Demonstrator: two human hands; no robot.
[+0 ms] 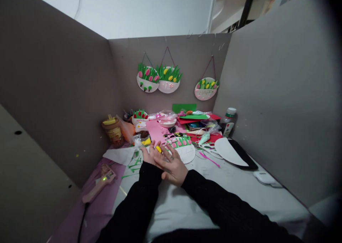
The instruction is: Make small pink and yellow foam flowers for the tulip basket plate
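Observation:
My left hand (150,155) is turned palm up above the table, fingers loosely extended. A small yellow oval piece (158,149), perhaps soft clay, lies against its fingers. My right hand (173,167) reaches across the left one with its fingers stretched out, a ring on one of them. Its fingertips come close to the yellow piece; whether they touch it I cannot tell. Just behind the hands lies a white paper plate (187,154) with green paper grass and pink tulip shapes.
A pink glue gun (100,184) with a lit green light lies at left. White scissors (210,150), a cut half plate (227,152) on a black tablet and a bottle (228,122) stand or lie at right. Finished plates (169,86) hang on the grey back panel (123,58).

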